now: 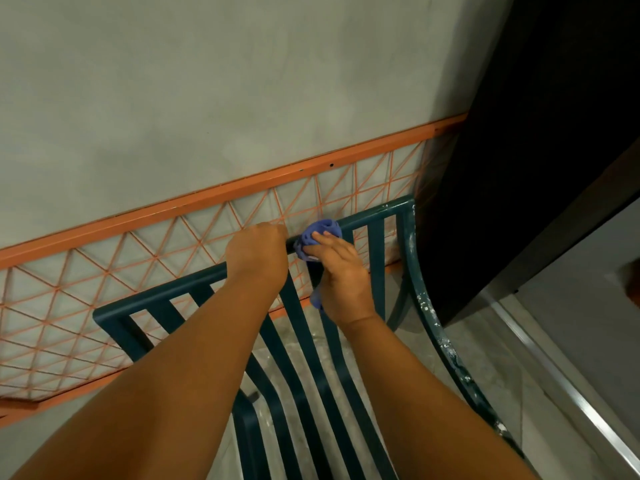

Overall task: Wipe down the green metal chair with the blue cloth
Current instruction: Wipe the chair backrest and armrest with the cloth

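The green metal chair (375,251) stands near the wall, its top rail gripped by the left hand (258,252); the right hand (341,282), holding the blue cloth (320,233) bunched against that rail, should rub rightward toward the paint-flecked corner.

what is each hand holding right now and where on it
The left hand grips the chair by its top rail, near the middle. The right hand holds the bunched blue cloth against that rail, right beside the left hand's grip.

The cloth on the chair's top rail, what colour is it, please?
Blue cloth, clearest in head view.
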